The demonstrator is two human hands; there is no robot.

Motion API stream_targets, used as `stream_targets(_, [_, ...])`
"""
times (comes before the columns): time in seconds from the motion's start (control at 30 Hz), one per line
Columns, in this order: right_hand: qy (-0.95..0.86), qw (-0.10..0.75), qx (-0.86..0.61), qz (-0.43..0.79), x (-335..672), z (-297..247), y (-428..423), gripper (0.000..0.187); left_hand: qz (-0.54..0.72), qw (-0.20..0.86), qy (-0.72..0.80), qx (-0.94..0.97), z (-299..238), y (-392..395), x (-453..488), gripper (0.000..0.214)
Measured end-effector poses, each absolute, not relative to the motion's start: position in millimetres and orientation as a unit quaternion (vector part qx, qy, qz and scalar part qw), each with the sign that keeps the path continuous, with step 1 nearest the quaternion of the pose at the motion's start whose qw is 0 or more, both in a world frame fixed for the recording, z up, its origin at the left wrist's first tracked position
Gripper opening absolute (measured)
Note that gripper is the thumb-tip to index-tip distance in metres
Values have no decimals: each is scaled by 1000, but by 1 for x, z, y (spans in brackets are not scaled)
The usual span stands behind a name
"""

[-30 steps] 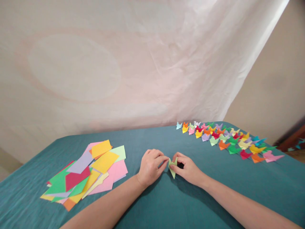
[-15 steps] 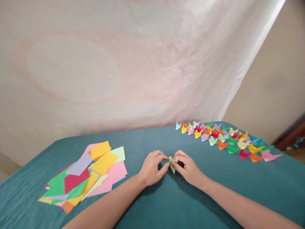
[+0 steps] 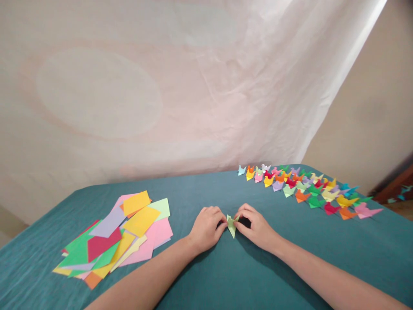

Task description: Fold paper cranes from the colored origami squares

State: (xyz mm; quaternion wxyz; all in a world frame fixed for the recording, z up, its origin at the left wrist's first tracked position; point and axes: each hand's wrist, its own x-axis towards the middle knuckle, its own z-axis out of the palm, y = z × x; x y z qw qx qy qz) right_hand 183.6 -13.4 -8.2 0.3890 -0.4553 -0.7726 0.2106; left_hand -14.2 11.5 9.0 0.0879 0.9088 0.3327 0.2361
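A light green folded paper crane (image 3: 231, 228) is held low over the cloth, between my two hands, with its point hanging down. My right hand (image 3: 256, 226) pinches the crane's right end between thumb and fingertips. On the other side, my left hand (image 3: 208, 228) has its thumb and forefinger closed at the crane's left tip; the small part between them is hidden by the fingers.
A loose pile of coloured paper sheets (image 3: 140, 221) lies on the left of the teal tablecloth (image 3: 200, 280). Several rows of finished paper cranes (image 3: 302, 196) stand at the right rear. A pale curtain (image 3: 180, 94) hangs behind the table.
My left thumb and forefinger have come together at the crane's left tip. The crane has tilted and shifted slightly left, and my right fingers now cover less of its front.
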Motion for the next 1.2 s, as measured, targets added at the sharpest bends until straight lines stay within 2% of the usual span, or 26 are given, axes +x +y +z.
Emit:
stream_targets(0.73, [-810,318,-477,128,185,-12,-13,8,238,103,338,905,8,12,-14,7])
stream_targets(0.93, [-826,283,-481,73,182,-7,-15,8,223,94,343,907,9,13,-12,6])
stream_targets(1.2, [-809,319,-463,171,187,-9,-10,8,246,133,362,889,5,15,-13,5])
